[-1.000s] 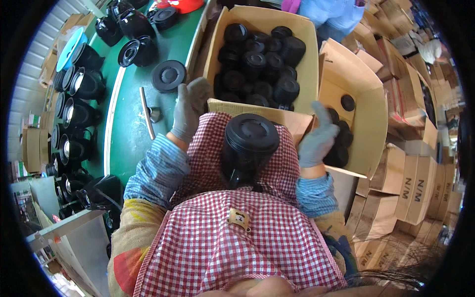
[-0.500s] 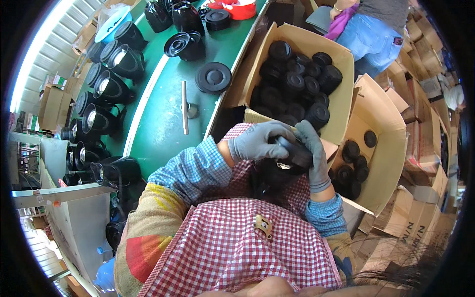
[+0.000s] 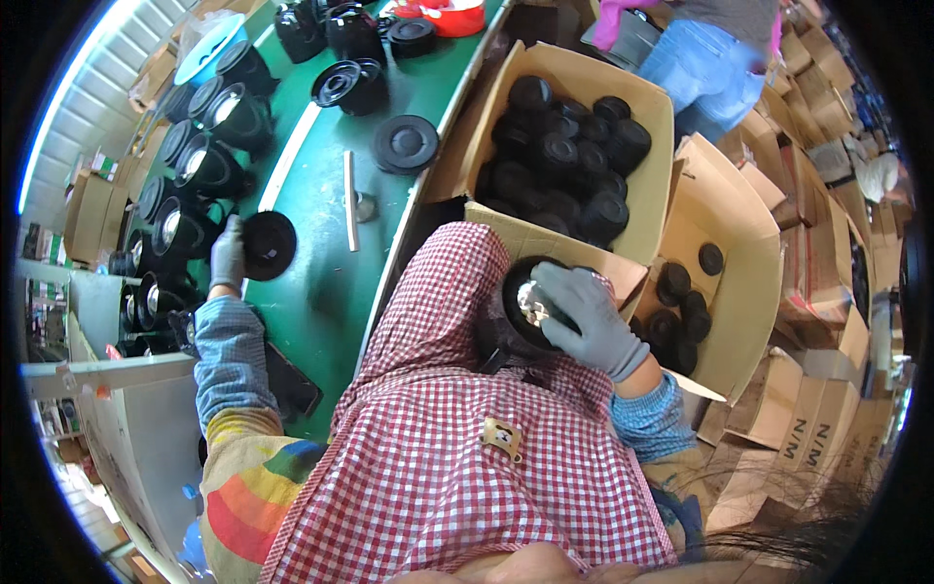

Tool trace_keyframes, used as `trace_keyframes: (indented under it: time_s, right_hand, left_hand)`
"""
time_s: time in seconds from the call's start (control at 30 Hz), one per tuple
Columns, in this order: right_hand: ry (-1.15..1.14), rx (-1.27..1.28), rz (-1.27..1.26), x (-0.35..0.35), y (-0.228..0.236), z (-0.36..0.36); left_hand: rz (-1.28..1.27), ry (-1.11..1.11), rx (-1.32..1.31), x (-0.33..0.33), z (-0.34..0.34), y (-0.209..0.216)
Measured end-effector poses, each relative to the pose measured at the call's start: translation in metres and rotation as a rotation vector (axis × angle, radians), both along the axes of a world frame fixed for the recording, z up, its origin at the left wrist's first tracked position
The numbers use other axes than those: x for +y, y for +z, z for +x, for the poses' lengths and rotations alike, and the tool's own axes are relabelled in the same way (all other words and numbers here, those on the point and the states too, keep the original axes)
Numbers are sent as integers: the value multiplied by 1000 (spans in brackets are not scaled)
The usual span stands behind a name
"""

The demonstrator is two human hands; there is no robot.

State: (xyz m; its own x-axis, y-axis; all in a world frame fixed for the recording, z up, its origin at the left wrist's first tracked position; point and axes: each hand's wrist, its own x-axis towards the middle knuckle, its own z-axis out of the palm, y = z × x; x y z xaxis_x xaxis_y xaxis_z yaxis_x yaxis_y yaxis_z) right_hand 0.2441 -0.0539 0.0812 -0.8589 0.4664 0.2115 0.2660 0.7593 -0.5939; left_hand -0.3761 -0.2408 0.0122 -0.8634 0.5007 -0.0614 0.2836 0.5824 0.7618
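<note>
My left hand [image 3: 229, 257], in a grey glove, is out over the green table, closed on the edge of a round black lid [image 3: 269, 245]. A black jug [image 3: 496, 334] with a shiny metal inside sits on my lap, its mouth uncovered and facing up. My right hand [image 3: 592, 319], also gloved in grey, lies over the jug's rim with its fingers reaching into the mouth; the fingertips are partly lost against the shiny liner. Beside my left hand stand several black jugs [image 3: 206, 167] in a row with shiny mouths, flat black lids next to them.
Another black lid [image 3: 406, 144], a pale strip [image 3: 351, 200] and a black pot [image 3: 352, 88] are on the green table [image 3: 309, 219]. To the right stand a cardboard box [image 3: 650, 90] full of black lids and a second box [image 3: 754, 253] with several. A person [image 3: 702, 68] stands beyond.
The hands have come apart. My left hand has carried a black lid off to the left over the table, and the jug's mouth now shows. My right hand has stayed at the jug.
</note>
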Motion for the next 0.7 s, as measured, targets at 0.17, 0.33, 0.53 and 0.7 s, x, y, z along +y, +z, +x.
trace_keyframes:
  time_s: [0.17,0.33,0.53,0.7]
  right_hand:
    - [-47,-214,254,-39,-25,-9]
    - [-47,-298,108,-33,-16,-37]
    - [-54,-209,-21,-11,-18,-40]
    - [-180,-109,-80,-11,-12,-41]
  left_hand:
    - [-593,-48,89,0,-13,-69]
    - [-277,-203,730,79,35,32]
    - [52,-58,24,243,-41,-30]
    - [138,76,-552,309,-58,-54]
